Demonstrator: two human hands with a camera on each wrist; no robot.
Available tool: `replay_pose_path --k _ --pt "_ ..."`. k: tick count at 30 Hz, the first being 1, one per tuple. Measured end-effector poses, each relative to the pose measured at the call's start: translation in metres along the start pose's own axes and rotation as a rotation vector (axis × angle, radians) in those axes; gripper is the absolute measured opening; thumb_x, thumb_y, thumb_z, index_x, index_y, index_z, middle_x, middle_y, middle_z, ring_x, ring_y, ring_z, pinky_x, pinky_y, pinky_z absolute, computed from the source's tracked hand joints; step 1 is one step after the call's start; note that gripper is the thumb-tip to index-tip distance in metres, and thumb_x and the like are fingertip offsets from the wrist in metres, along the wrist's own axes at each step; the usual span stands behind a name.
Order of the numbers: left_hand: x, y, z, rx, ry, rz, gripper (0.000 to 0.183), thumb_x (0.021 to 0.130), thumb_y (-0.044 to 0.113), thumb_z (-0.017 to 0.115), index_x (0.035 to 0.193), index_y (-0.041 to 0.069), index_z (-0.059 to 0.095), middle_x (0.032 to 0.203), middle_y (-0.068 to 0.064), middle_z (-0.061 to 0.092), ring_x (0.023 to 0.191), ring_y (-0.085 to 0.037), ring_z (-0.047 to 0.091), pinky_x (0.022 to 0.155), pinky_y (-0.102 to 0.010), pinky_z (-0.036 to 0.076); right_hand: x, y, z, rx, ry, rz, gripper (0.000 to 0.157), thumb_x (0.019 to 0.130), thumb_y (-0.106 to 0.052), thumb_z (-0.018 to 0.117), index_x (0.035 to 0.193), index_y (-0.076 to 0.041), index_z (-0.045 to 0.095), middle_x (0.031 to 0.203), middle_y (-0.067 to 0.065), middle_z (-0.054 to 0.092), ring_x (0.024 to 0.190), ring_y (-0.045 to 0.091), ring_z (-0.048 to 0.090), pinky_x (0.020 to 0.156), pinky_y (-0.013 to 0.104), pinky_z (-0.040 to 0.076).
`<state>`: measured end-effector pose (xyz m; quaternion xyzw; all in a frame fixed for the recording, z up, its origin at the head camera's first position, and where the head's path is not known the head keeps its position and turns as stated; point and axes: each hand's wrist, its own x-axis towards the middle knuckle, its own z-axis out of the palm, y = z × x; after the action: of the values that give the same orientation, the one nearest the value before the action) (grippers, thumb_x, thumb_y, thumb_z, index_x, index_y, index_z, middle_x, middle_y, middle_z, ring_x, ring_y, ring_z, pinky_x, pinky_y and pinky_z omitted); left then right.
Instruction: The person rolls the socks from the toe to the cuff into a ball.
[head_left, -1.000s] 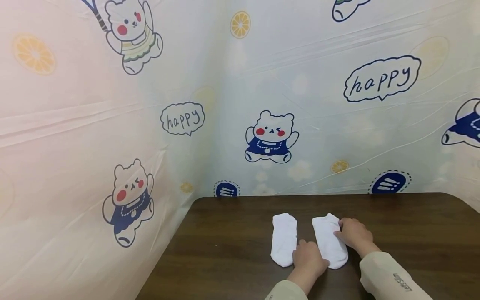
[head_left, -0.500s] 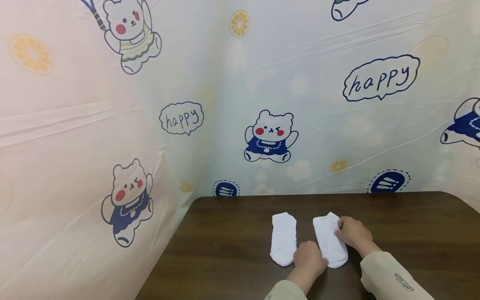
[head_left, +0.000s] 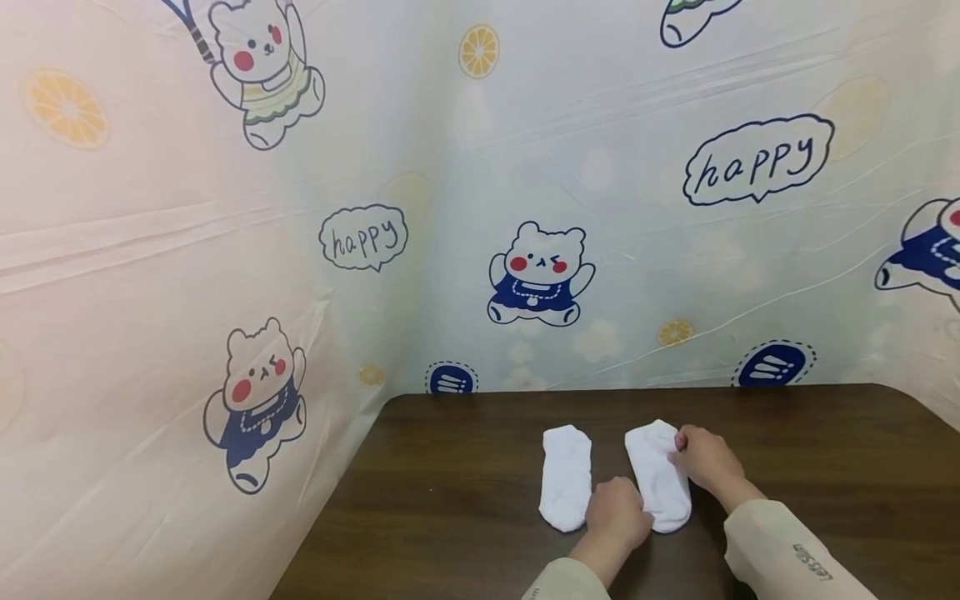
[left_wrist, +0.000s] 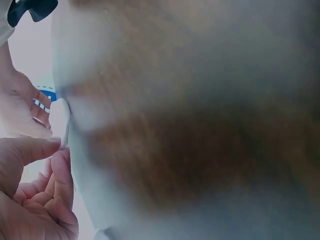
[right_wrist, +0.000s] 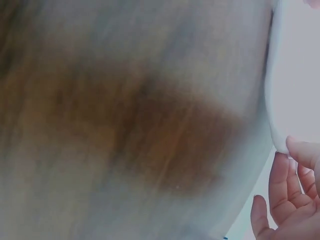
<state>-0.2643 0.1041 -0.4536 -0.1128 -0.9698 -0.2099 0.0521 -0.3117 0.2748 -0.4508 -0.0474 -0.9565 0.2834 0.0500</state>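
Two white socks lie lengthwise on a dark brown wooden table (head_left: pixel 435 500) in the head view. The right sock (head_left: pixel 654 475) is between my hands. At its near left edge my left hand (head_left: pixel 618 512) pinches the fabric; the left wrist view shows thumb and index fingertip meeting on the sock (left_wrist: pixel 60 120). My right hand (head_left: pixel 708 462) pinches the far right edge, and the right wrist view shows thumb and forefinger on the sock (right_wrist: pixel 295 70). The left sock (head_left: pixel 566 479) lies flat just left of my left hand, held by neither hand.
A pale curtain (head_left: pixel 420 300) printed with bears, orange slices and the word "happy" hangs behind the table and along its left side. The table's far edge (head_left: pixel 637 390) meets the curtain. Light beige sleeves (head_left: pixel 780 546) cover both forearms.
The right sock's far end has shifted slightly away from me with my right hand, and the sock sits a little straighter. My left hand has moved slightly up and left. The left sock stays put.
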Motion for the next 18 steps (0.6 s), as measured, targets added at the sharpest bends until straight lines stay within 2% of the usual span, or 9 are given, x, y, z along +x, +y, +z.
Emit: replay_pose_path --k 7,18 --pt "-0.0005 -0.0019 -0.0038 -0.040 0.037 -0.008 0.028 0.064 0.020 0.079 0.054 0.019 0.053 0.056 0.006 0.051 0.057 -0.015 0.054 0.053 -0.030 0.043 -0.0021 -0.0034 -0.0053 0.019 0.040 -0.035 0.017 0.084 -0.008 0.069 0.083 -0.003 0.053 0.071 0.007 0.052 0.065 0.024 0.050 0.060 0.038 0.042" --pt "-0.0002 -0.0021 -0.0068 -0.109 0.040 -0.022 0.026 0.065 0.021 0.080 0.056 0.020 0.055 0.059 0.006 0.052 0.057 -0.015 0.054 0.053 -0.030 0.043 -0.0043 -0.0054 -0.0098 0.021 0.099 -0.089 0.019 0.083 -0.010 0.070 0.081 -0.005 0.052 0.069 0.004 0.050 0.062 0.022 0.048 0.056 0.036 0.037"
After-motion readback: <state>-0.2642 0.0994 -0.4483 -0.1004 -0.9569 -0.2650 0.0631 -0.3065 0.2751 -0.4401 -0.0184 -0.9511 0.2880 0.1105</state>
